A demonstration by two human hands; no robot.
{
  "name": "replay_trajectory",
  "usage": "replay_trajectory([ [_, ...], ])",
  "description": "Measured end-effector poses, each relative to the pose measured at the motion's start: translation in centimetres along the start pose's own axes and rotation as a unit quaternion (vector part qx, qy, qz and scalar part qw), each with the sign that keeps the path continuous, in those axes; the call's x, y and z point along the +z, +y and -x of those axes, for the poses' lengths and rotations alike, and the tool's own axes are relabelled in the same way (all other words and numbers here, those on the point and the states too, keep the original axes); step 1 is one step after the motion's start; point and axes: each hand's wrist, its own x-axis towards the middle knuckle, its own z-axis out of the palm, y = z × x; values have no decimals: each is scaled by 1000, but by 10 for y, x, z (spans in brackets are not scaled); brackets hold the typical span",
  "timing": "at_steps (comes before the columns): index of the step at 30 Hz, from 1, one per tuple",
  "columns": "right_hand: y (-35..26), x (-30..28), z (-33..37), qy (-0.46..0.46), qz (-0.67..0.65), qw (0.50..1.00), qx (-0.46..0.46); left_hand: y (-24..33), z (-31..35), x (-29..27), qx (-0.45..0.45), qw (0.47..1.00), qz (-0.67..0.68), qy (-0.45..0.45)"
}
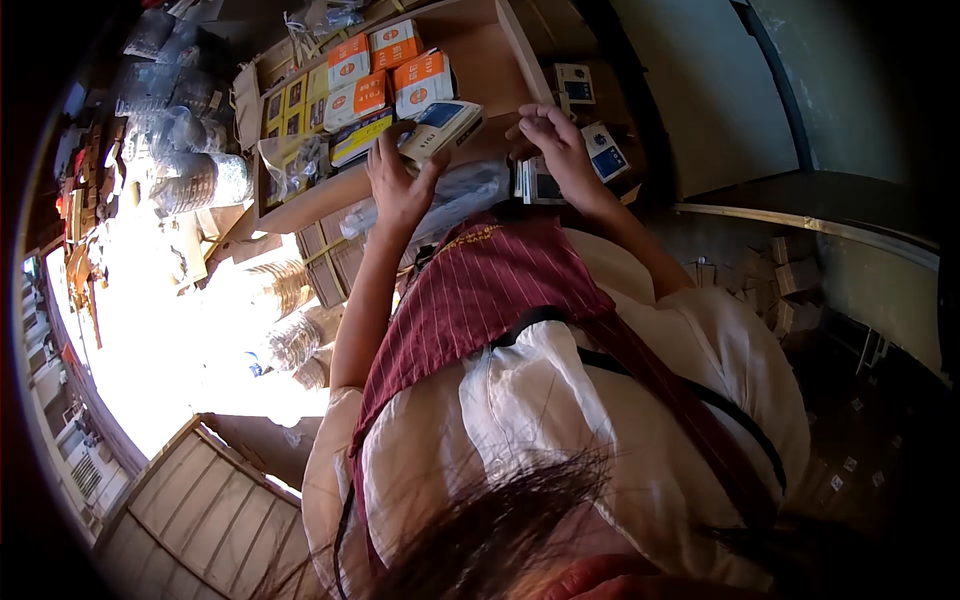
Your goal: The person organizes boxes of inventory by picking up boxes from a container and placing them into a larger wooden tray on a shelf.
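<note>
- Work in hand: judged to be the handling of small boxes at a carton (322,198). Whether it is being filled or emptied cannot be established from this view.
- Left hand (393,185): fingers and thumb closed on 1 box (440,130), gripping it by its left end.
- Right hand (556,146): fingers loosely bent, gap at the thumb, no item visible in the grasp. It is apart from the box, to its right.
- Location of box: tilted, at the near side of the carton, between the 2 hands. It is not set down flat, so this piece is judged unfinished.
- In place: at least 4 orange boxes (422,84) sit toward the far side; yellow boxes (293,103) line the left. Just left of the held box lies 1 yellow-and-blue box (362,139). These appear settled.
- Not settled: the carton's right part shows bare brown cardboard — if filling is the aim, space is left there.
- Outside the carton: more blue-and-white boxes (606,152) lie to the right, beyond the right hand. Full count cannot be told; some are hidden.
- Loose material: clear plastic (470,190) lies on the near side, below the held box.
- Finding: work judged partway — no sign of closing; flaps not seen folded over the contents.
</note>
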Motion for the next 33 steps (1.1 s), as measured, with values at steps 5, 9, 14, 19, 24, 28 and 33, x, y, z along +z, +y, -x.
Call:
replay_trajectory([
  [5, 32, -116, -13, 294, 264, 917, -57, -8, 4, -5, -134, 969, 182, 95],
  [9, 104, -202, 3, 143, 667, 732, 2, -48, -6, -11, -132, 949, 233, 166],
  [14, 125, -157, 15, 127, 736, 664, -30, -81, -13, -25, -145, 923, 258, 246],
  [19, 121, -82, 4, -8, 545, 811, 212, -115, 12, -33, -87, 976, -39, 195],
  [24, 193, -97, 4, 38, 570, 794, 208, -92, 8, -24, -93, 974, -160, 130],
  [28, 149, -113, 15, 39, 343, 931, 122, -99, 13, -28, -73, 973, -174, 130],
  [33, 96, -147, 58, 10, -278, 932, 230, -99, 15, -31, -53, 969, -207, 127],
])
